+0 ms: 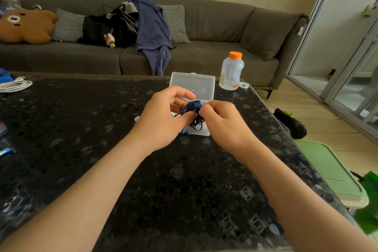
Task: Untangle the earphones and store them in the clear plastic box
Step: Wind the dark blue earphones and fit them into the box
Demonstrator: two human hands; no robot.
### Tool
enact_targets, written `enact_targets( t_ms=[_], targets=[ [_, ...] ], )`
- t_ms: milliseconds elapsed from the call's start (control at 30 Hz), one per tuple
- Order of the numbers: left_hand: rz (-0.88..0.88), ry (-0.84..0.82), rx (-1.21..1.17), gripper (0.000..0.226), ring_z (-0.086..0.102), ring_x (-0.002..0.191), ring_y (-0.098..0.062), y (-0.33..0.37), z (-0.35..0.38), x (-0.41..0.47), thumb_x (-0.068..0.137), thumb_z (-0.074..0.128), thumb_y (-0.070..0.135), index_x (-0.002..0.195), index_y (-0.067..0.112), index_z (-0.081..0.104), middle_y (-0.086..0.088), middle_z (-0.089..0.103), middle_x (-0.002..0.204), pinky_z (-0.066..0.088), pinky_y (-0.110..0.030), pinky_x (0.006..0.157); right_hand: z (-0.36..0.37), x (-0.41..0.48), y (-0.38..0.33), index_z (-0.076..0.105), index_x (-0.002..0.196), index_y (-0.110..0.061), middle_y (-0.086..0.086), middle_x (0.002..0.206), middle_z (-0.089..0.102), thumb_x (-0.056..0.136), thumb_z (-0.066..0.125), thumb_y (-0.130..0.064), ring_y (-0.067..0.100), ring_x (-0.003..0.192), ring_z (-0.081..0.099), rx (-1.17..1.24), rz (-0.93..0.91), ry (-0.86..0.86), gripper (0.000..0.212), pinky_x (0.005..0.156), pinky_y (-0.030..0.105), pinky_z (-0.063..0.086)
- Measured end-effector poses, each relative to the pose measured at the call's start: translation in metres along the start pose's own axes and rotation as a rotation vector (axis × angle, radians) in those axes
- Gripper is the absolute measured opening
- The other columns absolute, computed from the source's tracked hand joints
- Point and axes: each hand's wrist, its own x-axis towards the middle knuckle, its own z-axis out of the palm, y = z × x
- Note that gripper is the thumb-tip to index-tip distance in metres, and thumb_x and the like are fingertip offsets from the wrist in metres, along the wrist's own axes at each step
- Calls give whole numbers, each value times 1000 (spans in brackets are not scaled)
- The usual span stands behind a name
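Note:
A dark blue and black bundle of earphone cable [194, 111] hangs between my two hands above the table. My left hand [166, 117] pinches the bundle from the left. My right hand [222, 122] pinches it from the right, fingers curled. Loose black loops dangle below the bundle, over the clear plastic box [201, 86]. The box stands open just behind my hands with its lid raised toward the sofa. My hands hide most of its base. A small blue piece [185, 132] shows under my left hand on the table.
A clear bottle with an orange cap [232, 71] stands at the table's far right corner. A white coiled cable [14, 85] lies at the far left. The dark speckled table [102, 129] ends on the right beside a green lid [329, 168]. A grey sofa sits behind.

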Motion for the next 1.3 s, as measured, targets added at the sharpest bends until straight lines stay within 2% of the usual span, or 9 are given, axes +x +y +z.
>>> enact_targets(
  t_ms=[100,233,367,533,700,867,1000,1200,1300],
  targets=[
    [34,9,77,38,68,102,-5,0,4,-2,91,81,12,120,31,65,14,69,111,57,-17,86,5,-1,1,61,87,-12,-7,64,56,106,50,-23,2,50,47,-130,-37,-61,25,50,22,39],
    [-32,73,96,40,66,90,-9,0,6,-5,86,86,14,113,25,58,12,63,101,48,-12,66,8,-1,8,67,95,-20,-12,78,65,99,68,-23,1,69,60,-213,-277,117,5,60,11,44],
    [-46,66,137,44,63,85,-6,2,7,-5,84,89,19,114,25,57,15,60,97,43,-11,65,14,0,10,67,93,-23,-13,85,65,95,71,-23,5,78,61,-344,-374,209,5,67,12,48],
    [-8,115,202,43,58,93,-9,-3,10,-5,83,88,14,114,27,61,10,54,104,42,-12,71,16,2,12,60,104,-19,-4,79,75,103,63,-21,9,68,73,-152,-263,141,4,65,29,63],
    [76,197,200,22,66,95,-13,-9,5,-2,90,84,16,106,22,70,5,66,109,58,-25,82,2,1,13,79,90,-21,-9,76,78,89,79,-16,8,73,76,-51,-262,140,5,76,35,66],
    [115,181,224,25,61,93,0,-7,2,-2,91,82,12,105,28,68,11,68,111,40,-4,73,0,-1,10,78,102,-15,0,83,80,103,67,-17,19,78,78,134,-207,55,11,76,46,67],
    [140,170,211,24,62,93,1,-8,0,-2,89,84,15,107,27,74,13,71,108,38,-4,75,1,1,12,74,122,-22,-4,84,79,99,72,-12,13,78,77,38,-284,63,24,80,42,66],
    [141,128,237,25,64,87,-4,-9,-5,-1,86,88,19,101,31,72,17,67,94,43,-11,71,2,-3,15,82,115,-25,-12,94,80,93,80,-14,1,83,73,-210,-543,216,25,79,23,62],
    [150,87,247,25,66,81,-6,-10,-9,-1,85,89,20,96,30,69,15,69,92,48,-14,69,-1,-1,18,84,109,-20,-8,93,79,93,81,-15,5,79,72,-319,-696,237,17,75,25,61]
  ],
)
